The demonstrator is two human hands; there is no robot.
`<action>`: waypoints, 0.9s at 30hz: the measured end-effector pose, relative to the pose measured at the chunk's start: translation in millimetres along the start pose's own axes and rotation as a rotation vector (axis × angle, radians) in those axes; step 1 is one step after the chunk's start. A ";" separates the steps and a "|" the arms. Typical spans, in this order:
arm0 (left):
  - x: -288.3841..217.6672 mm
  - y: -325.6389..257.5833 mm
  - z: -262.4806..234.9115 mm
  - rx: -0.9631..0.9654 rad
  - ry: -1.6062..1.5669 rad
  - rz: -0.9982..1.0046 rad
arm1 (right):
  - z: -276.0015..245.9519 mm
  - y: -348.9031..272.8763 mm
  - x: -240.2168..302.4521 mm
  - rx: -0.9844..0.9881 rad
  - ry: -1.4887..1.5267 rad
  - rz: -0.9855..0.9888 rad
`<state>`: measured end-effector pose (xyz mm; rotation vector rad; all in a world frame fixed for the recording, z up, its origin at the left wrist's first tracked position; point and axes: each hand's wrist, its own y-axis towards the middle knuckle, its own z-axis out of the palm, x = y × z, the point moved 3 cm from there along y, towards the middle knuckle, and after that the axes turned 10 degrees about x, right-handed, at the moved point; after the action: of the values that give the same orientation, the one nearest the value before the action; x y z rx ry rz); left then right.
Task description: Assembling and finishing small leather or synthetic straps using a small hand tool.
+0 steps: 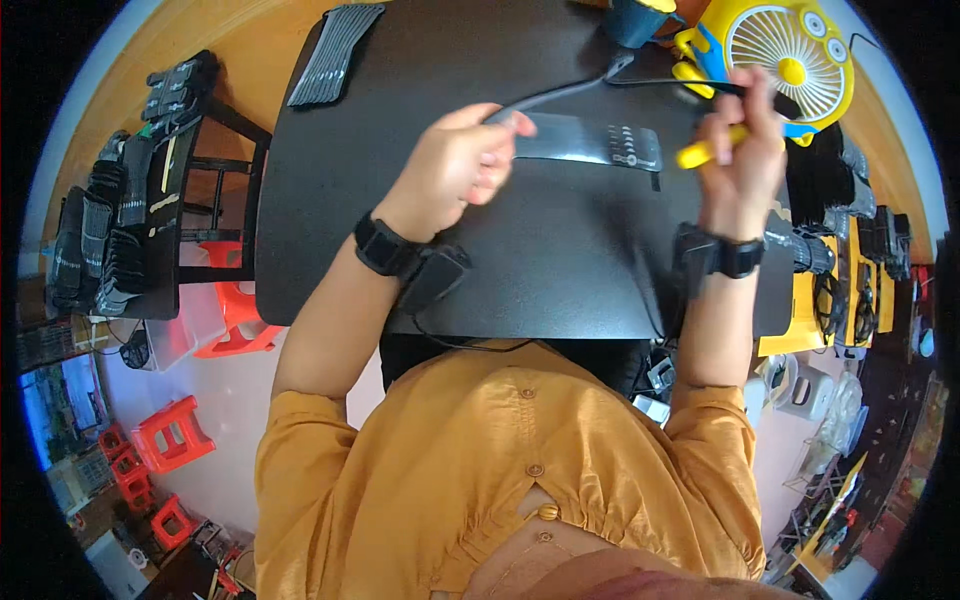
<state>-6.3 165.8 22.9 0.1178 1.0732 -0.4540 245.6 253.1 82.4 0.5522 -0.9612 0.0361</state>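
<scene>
My left hand [458,165] pinches one end of a thin black strap [560,93] above the table. The strap rises to a bend near the blue cup, then runs right towards my right hand [742,140]. That hand is closed round a yellow-handled tool [708,150]; its working end is not clear. The strap's far end reaches the raised fingers there, slightly blurred, and I cannot tell how they grip it. Below the strap, a clear plastic sleeve [575,140] with a dark printed end lies flat on the black table [540,260].
A yellow fan [790,70] stands at the back right beside a blue cup [635,25]. Stacked grey-black strips [335,55] lie at the back left. Dark bundles cover a side table [150,225] on the left; red stools [172,435] stand on the floor.
</scene>
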 end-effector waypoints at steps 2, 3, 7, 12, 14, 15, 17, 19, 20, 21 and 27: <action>-3.7 1.8 -14.2 -0.081 -0.099 0.042 | -17.3 3.5 21.0 -0.191 0.092 -0.154; -6.6 1.0 -19.0 -0.105 -0.149 0.078 | -18.9 3.2 26.0 -0.206 0.114 -0.189; -3.0 3.8 -40.3 -0.235 -0.301 0.260 | -1.5 -0.4 17.8 -0.022 -0.114 -0.157; -5.8 10.0 -17.6 -0.139 -0.149 0.158 | 30.3 -12.5 -15.6 0.127 -0.148 0.023; -0.8 10.4 -14.1 0.015 -0.019 0.086 | 36.7 -15.9 -21.2 0.155 -0.164 0.047; -1.7 9.6 -13.4 0.015 -0.020 0.084 | 37.0 -17.0 -22.6 0.171 -0.169 0.062; -4.9 6.4 -9.9 0.015 0.158 0.036 | 36.2 -17.7 -23.8 0.183 -0.162 0.065; -4.4 4.5 -5.9 -0.027 0.235 0.024 | 34.7 -17.7 -25.0 0.194 -0.157 0.066; -4.0 4.0 -5.5 -0.071 0.314 0.014 | 33.7 -17.8 -24.9 0.225 -0.159 0.070; -3.7 4.2 -6.0 -0.069 0.313 0.013 | 33.4 -17.8 -24.8 0.258 -0.161 0.073; -1.8 2.1 -12.1 -0.061 0.272 0.005 | 39.9 -18.0 -20.1 0.185 -0.230 0.064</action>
<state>-16.1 172.0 18.3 0.1306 1.3527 -0.4080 208.1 223.3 76.7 0.7061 -1.2075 0.1220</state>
